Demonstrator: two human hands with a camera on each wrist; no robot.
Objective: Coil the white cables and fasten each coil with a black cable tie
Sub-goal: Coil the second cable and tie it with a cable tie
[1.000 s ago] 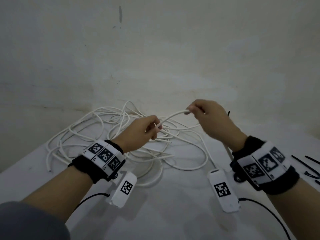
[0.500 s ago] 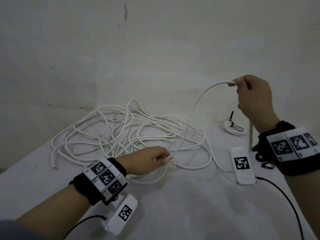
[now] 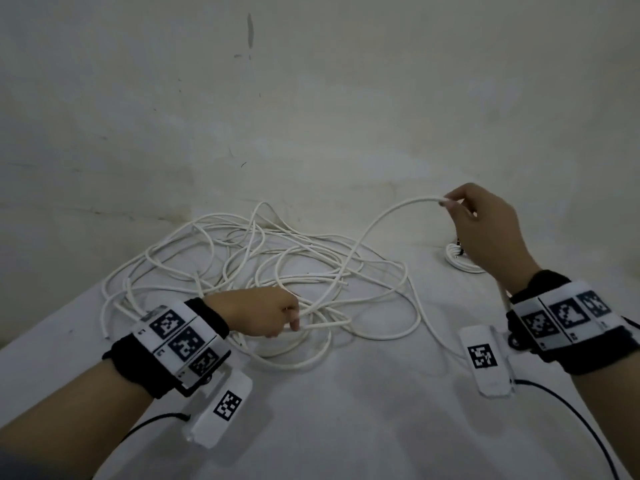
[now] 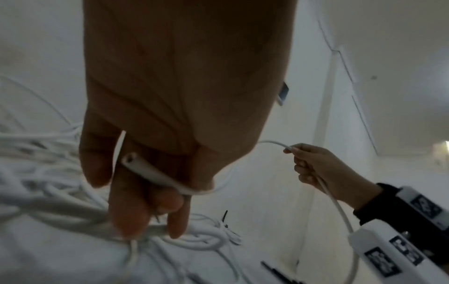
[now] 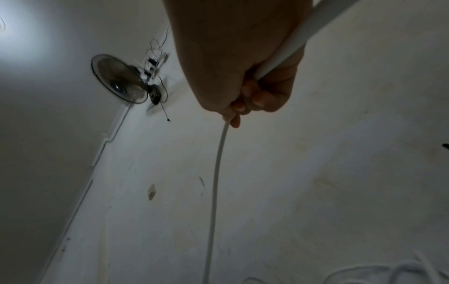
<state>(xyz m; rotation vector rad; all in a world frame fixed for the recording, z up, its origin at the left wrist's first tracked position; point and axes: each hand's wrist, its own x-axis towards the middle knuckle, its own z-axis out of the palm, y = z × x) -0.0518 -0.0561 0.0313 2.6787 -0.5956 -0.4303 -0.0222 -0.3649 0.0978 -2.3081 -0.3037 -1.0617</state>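
Observation:
A loose tangle of white cable [image 3: 249,268] sprawls over the white table [image 3: 346,427]. My left hand [image 3: 273,315] is low on the tangle's near side, fingers curled round a strand; the left wrist view shows a cut cable end [image 4: 136,161] lying across the palm of my left hand [image 4: 155,192]. My right hand [image 3: 485,223] is raised at the right and pinches the same white cable [image 3: 391,211], which arcs down into the heap. In the right wrist view the cable [image 5: 216,173] runs down from the right hand [image 5: 245,96]. A finished small coil [image 3: 460,259] with a black tie lies behind that hand.
The wall [image 3: 311,98] stands close behind the table. Loose black cable ties [image 4: 274,272] lie on the table to the right in the left wrist view. A wall fan [image 5: 121,82] shows in the right wrist view. Black cords [image 3: 571,417] trail from both wrist units.
My right hand, after pulling the cable up and right, has come down a little. My left hand dropped onto the tangle and closed on a strand.

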